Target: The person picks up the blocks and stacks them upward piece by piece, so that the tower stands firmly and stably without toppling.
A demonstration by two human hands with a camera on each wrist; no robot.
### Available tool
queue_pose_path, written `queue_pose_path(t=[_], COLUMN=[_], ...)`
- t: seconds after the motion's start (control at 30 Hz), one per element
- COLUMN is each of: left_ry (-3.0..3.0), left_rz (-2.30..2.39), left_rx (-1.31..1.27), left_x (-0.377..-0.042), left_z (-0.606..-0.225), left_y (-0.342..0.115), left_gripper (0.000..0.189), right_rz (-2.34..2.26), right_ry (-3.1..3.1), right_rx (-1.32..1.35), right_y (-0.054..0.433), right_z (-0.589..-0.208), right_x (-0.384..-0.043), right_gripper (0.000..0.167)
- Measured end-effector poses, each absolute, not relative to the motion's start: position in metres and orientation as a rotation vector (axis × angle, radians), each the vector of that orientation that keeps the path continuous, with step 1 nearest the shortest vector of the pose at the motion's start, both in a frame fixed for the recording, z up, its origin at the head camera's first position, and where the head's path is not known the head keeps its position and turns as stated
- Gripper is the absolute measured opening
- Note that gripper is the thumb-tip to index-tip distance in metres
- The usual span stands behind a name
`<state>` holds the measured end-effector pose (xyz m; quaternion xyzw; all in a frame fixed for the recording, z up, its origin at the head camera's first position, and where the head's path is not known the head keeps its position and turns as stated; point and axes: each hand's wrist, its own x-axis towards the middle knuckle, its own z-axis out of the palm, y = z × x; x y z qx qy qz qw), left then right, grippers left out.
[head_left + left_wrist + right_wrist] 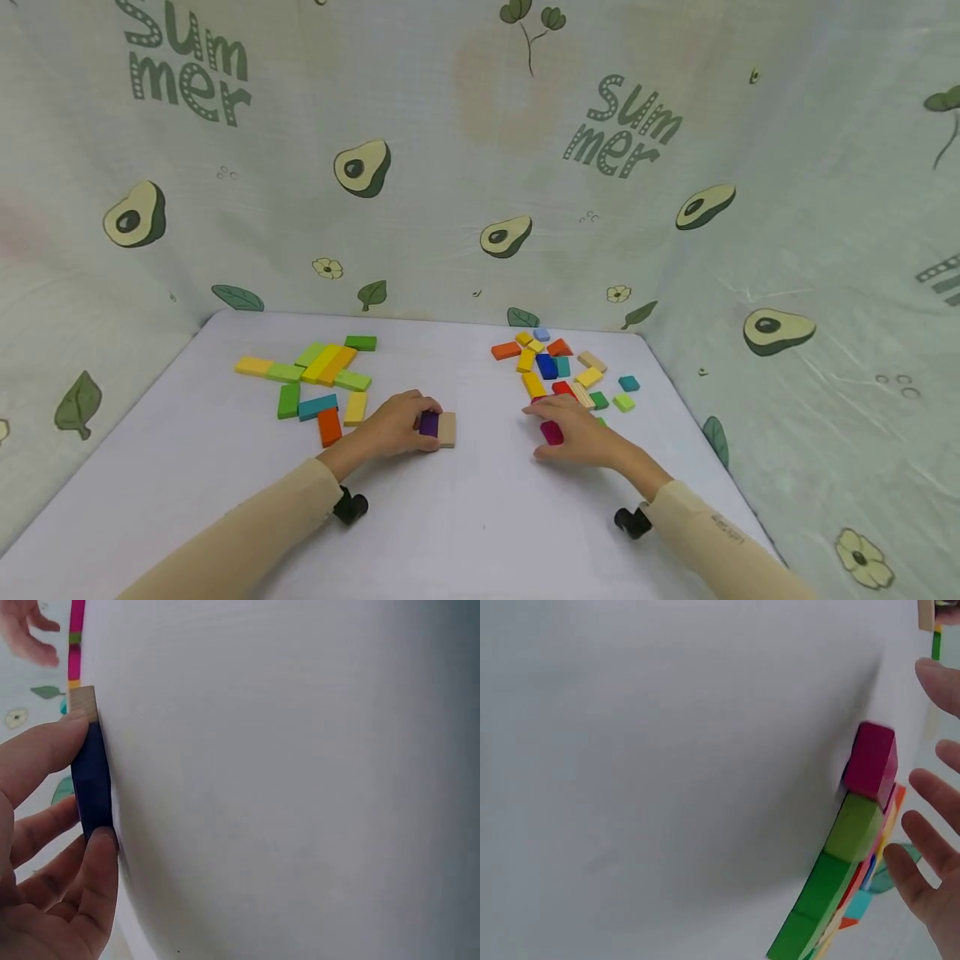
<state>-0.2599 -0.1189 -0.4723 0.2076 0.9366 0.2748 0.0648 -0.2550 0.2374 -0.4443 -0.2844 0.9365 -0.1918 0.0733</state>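
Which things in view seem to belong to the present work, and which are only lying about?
Likely in the work:
purple block, held by the left hand
tan block, beside it
nearest magenta block, by the right hand

Apparently lying about:
block group on the left
other blocks on the right

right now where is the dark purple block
The dark purple block sits just left of centre in the head view, in the left grip, against the plain wooden block on its right.
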Motion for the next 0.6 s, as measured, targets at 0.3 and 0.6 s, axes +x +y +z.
queue_pose_path(t=[0.3,0.6], left_ry=[2.834,2.849], left_rz=[0.819,0.797], left_rx=[0.661,0.647], left_x=[-0.26,-0.259], left_z=[-0.472,-0.474], left_y=[-0.12,-0.12], left_gripper=[0.051,0.052], right_rz=[-0.523,-0.453], right_ry=[2.804,2.812], right_rx=[-0.848,-0.956], right_y=[0.28,0.283], right_z=[-0.451,-0.454], right_x=[-0.256,-0.259], right_gripper=[0.065,0.063])
